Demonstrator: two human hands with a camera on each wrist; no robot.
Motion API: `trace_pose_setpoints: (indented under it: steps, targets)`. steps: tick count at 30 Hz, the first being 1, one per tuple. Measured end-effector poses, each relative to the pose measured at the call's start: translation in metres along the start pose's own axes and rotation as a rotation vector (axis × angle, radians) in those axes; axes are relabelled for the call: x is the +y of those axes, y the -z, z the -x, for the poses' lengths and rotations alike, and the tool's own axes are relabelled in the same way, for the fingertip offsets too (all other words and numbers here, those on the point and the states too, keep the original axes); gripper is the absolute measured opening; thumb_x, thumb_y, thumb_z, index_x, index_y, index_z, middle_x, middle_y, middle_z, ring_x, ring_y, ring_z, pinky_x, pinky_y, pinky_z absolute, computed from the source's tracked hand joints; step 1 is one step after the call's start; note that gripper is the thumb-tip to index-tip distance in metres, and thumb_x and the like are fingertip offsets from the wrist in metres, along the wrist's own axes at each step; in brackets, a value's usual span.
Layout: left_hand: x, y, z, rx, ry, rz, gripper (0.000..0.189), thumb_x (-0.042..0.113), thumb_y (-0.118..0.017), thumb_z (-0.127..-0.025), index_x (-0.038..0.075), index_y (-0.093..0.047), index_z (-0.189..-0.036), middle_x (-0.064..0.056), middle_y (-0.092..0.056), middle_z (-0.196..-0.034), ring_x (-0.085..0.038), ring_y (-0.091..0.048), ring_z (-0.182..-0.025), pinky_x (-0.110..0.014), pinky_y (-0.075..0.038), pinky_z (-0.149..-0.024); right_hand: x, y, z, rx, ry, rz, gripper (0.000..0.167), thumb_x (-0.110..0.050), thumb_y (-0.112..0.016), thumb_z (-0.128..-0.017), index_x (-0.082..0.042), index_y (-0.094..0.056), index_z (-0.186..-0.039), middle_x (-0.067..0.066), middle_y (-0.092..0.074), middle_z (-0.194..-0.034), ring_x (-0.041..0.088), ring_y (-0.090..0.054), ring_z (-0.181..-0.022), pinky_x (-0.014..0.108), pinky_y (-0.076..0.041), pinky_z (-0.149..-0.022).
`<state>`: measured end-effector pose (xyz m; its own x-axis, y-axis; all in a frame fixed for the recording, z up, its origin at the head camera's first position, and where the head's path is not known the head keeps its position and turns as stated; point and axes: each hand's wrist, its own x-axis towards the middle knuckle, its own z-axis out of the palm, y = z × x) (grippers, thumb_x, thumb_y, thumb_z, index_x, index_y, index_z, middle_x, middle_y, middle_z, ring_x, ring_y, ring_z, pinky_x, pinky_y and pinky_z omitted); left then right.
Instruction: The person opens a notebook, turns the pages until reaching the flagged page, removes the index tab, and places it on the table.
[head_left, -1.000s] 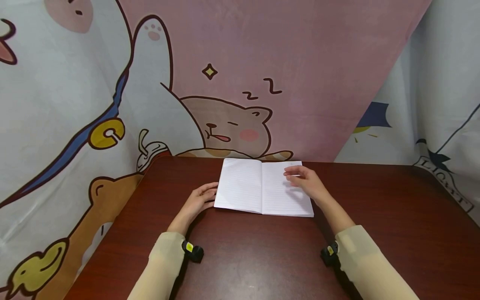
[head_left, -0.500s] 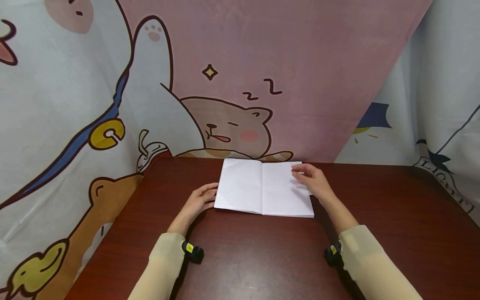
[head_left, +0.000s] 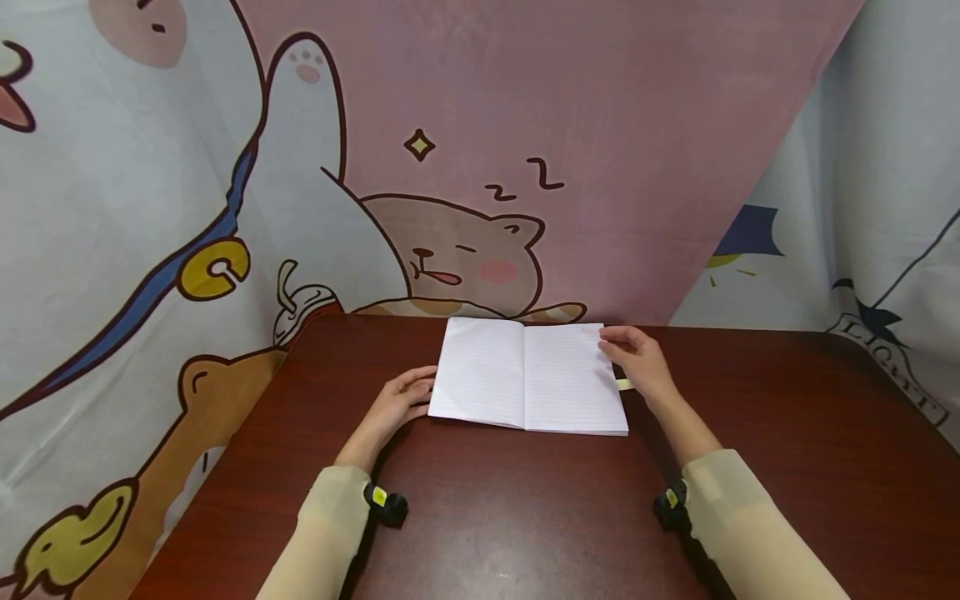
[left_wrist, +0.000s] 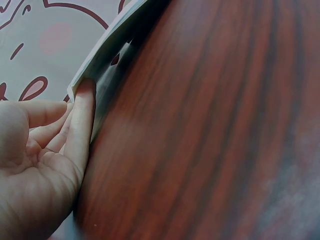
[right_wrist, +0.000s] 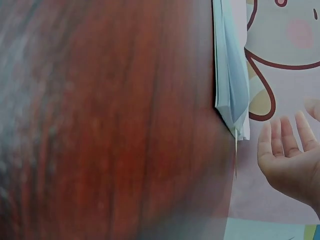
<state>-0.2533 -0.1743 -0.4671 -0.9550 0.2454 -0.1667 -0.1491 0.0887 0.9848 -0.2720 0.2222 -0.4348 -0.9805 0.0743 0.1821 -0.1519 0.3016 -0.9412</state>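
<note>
At notebook [head_left: 483, 375] | left hand [head_left: 393, 403]: relaxed, finger tucked beneath | right hand [head_left: 640, 362]: spread, near

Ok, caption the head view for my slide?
Left hand and right hand flank an open, lined notebook on a red-brown table.

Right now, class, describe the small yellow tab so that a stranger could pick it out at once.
In the head view, on the reddish-brown table, lies an open notebook. Follow its right edge to the spot beside the right hand, where the tab sticks out. Its pale yellow sets it apart from the white pages.
</note>
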Motion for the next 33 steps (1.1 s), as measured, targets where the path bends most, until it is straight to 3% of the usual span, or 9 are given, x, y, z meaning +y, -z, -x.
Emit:
trace_pose_setpoints:
  steps: [5, 12, 20, 23, 28, 33]
  targets:
    - [0.0, 0.0, 0.0, 0.003, 0.005, -0.006, 0.043, 0.01, -0.043, -0.107, 0.006, -0.042, -0.15, -0.025, -0.05, -0.146, -0.019, -0.063, -0.117, -0.028, -0.056, -0.089, 0.0, 0.003, 0.0, 0.017, -0.015, 0.05, 0.039, -0.015, -0.067, -0.095, 0.009, -0.06, -0.125, 0.004, -0.068, -0.113, -0.01, -0.057, -0.087, 0.006, -0.046, -0.078]
    - [0.001, -0.001, 0.0, 0.009, 0.01, -0.012, 0.043, 0.01, -0.043, -0.107, 0.007, -0.043, -0.15, -0.023, -0.05, -0.146, -0.018, -0.062, -0.117, -0.027, -0.056, -0.089, 0.002, 0.004, -0.001, 0.046, -0.073, 0.113, 0.038, -0.015, -0.067, -0.095, 0.005, -0.061, -0.127, 0.024, -0.064, -0.125, -0.011, -0.054, -0.085, 0.005, -0.043, -0.077]
    - [0.002, -0.001, -0.001, 0.012, 0.004, -0.011, 0.043, 0.009, -0.043, -0.107, 0.006, -0.043, -0.15, -0.024, -0.051, -0.145, -0.014, -0.064, -0.111, -0.025, -0.056, -0.086, 0.006, 0.008, -0.001, 0.017, -0.114, 0.146, 0.042, -0.018, -0.065, -0.097, 0.004, -0.057, -0.131, 0.025, -0.06, -0.134, -0.011, -0.05, -0.089, 0.005, -0.041, -0.081]
    - [0.002, -0.001, 0.0, 0.013, 0.004, -0.012, 0.043, 0.009, -0.043, -0.107, 0.006, -0.043, -0.15, -0.024, -0.051, -0.145, -0.014, -0.064, -0.11, -0.025, -0.056, -0.085, 0.007, 0.008, -0.001, 0.0, -0.129, 0.154, 0.042, -0.017, -0.065, -0.097, 0.005, -0.056, -0.132, 0.025, -0.059, -0.134, -0.005, -0.051, -0.093, 0.005, -0.04, -0.079]
    - [0.002, -0.002, 0.001, 0.012, 0.001, -0.007, 0.043, 0.009, -0.043, -0.107, 0.006, -0.043, -0.149, -0.024, -0.051, -0.145, -0.013, -0.064, -0.11, -0.025, -0.056, -0.085, 0.01, 0.009, -0.002, -0.028, -0.169, 0.154, 0.045, -0.017, -0.064, -0.097, 0.005, -0.053, -0.135, 0.025, -0.056, -0.138, 0.021, -0.058, -0.114, 0.008, -0.041, -0.082]
    - [0.001, -0.002, 0.0, 0.009, -0.005, -0.002, 0.043, 0.008, -0.042, -0.107, 0.005, -0.043, -0.149, -0.025, -0.051, -0.145, -0.014, -0.064, -0.109, -0.025, -0.056, -0.085, 0.014, 0.01, -0.003, -0.045, -0.222, 0.159, 0.047, -0.018, -0.062, -0.098, 0.004, -0.05, -0.138, 0.026, -0.052, -0.142, 0.036, -0.05, -0.129, 0.029, -0.043, -0.098]
